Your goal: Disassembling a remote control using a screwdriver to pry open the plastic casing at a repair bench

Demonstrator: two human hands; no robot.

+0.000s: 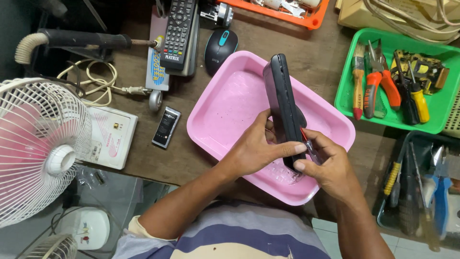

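Over the pink tray (225,103), our left hand (256,148) clamped the black device (282,108) on edge; our right hand (328,165) pinched a red-tipped tool (309,146) against it.

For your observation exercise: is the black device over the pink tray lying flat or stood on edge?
On edge: the device shows its narrow side, held by the left hand and right hand above the tray.

Two remote controls (282,108) (178,31), two trays (211,120) (347,96), one fan (40,148), one mouse (220,48), one battery (166,127).
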